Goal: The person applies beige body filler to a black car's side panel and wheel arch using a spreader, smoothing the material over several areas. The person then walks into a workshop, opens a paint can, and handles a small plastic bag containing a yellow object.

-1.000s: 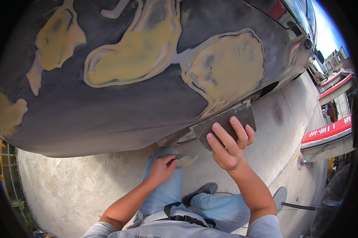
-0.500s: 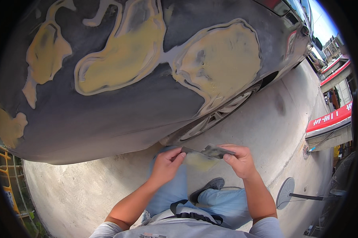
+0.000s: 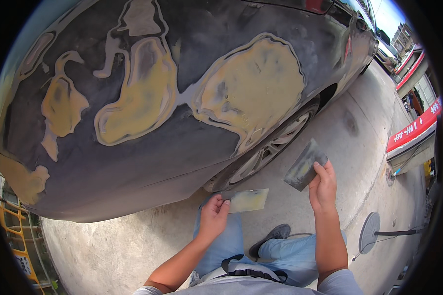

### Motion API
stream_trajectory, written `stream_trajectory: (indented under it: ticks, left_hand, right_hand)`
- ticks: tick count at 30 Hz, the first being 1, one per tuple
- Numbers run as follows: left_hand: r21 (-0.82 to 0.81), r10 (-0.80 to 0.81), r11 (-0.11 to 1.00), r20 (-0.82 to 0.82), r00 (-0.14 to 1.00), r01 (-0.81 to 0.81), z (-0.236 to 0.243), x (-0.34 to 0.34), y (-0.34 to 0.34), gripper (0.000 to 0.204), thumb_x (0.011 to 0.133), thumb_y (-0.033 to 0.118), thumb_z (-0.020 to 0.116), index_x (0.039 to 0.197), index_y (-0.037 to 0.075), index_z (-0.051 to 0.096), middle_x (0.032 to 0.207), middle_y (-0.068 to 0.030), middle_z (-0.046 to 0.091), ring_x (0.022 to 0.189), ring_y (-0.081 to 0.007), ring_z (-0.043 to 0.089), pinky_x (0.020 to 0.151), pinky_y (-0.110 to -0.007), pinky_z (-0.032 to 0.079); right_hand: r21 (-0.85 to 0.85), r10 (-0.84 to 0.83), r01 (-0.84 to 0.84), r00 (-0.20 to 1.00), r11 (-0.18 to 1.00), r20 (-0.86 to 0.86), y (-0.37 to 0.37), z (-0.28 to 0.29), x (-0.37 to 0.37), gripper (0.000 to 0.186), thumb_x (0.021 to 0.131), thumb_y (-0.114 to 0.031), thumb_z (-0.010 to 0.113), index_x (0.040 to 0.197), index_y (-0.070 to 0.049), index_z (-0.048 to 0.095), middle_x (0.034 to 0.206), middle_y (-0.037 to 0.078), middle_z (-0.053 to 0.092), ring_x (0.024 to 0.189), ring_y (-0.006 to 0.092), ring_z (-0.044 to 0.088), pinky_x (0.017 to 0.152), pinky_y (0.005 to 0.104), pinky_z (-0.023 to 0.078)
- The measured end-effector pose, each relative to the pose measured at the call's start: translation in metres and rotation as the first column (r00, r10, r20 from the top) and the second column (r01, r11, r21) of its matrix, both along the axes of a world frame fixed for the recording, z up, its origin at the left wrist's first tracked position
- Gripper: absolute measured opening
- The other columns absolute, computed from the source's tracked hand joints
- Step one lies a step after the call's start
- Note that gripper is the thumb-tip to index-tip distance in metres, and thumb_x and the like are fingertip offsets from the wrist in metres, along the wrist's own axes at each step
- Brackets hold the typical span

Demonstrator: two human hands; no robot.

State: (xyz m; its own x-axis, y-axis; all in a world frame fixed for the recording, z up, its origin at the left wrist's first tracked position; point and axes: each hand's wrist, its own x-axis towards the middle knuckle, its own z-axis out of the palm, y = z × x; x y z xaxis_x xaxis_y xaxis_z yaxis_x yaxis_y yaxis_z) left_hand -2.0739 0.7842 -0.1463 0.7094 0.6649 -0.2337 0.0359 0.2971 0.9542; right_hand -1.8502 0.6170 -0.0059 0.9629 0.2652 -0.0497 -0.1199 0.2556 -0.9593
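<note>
The yellow-smeared spreader (image 3: 248,200) is held out near the person's knee (image 3: 221,233), its free right edge well apart from the tilted dark plate (image 3: 304,167); concrete floor (image 3: 351,157) shows between them. The left hand (image 3: 215,216) pinches the spreader's left end; the right hand (image 3: 323,184) pinches the plate's right side, forearm upright. Beyond sit the wheel (image 3: 275,148) and the car's putty-patched panel (image 3: 182,132); rightward, a round grey base (image 3: 369,231).
</note>
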Motion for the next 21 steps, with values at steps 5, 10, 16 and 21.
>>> stream_trajectory:
  ticks: [5,10,16,21]
  left_hand:
    - [0.046,-0.018,0.999,-0.086,0.996,0.022,-0.047,-0.001,-0.002,0.024,0.101,0.012,0.067,0.116,-0.006,0.065,0.087,-0.0032,0.073,0.076,-0.0031,0.059,0.066,-0.024,0.049]
    - [0.146,-0.028,0.988,-0.147,0.989,0.05,-0.082,-0.013,-0.005,0.026,0.099,0.013,0.068,0.116,-0.006,0.065,0.089,-0.007,0.075,0.077,-0.0059,0.062,0.068,-0.026,0.052]
    - [0.192,-0.028,0.979,-0.206,0.978,0.069,-0.09,-0.018,-0.005,0.028,0.098,0.015,0.07,0.116,-0.006,0.065,0.09,-0.0102,0.076,0.077,-0.0088,0.065,0.071,-0.028,0.053]
    - [0.207,-0.029,0.975,-0.264,0.964,0.086,-0.083,-0.016,-0.003,0.025,0.097,0.016,0.07,0.114,-0.003,0.067,0.09,-0.0093,0.076,0.077,-0.0085,0.065,0.069,-0.029,0.053]
  right_hand:
    - [-0.258,0.065,0.277,0.553,0.926,0.831,0.037,0.04,-0.018,0.027,0.097,0.006,0.059,0.122,0.004,0.07,0.117,0.014,0.071,0.103,0.0212,0.065,0.089,0.0337,0.053]
    - [-0.07,-0.004,0.512,0.141,0.856,0.99,0.082,0.077,-0.001,0.033,0.095,0.007,0.062,0.126,0.004,0.07,0.12,0.017,0.07,0.105,0.0282,0.064,0.09,0.0352,0.052]
    - [-0.138,-0.039,0.484,0.337,0.864,0.941,0.115,0.097,0.004,0.035,0.092,0.007,0.065,0.127,0.006,0.069,0.115,0.015,0.067,0.099,0.0282,0.063,0.086,0.0341,0.052]
    - [-0.189,0.054,0.285,0.422,0.94,0.905,0.123,0.065,-0.062,0.054,0.076,0.011,0.07,0.13,0.009,0.066,0.122,0.019,0.058,0.098,0.0277,0.062,0.08,0.0322,0.055]
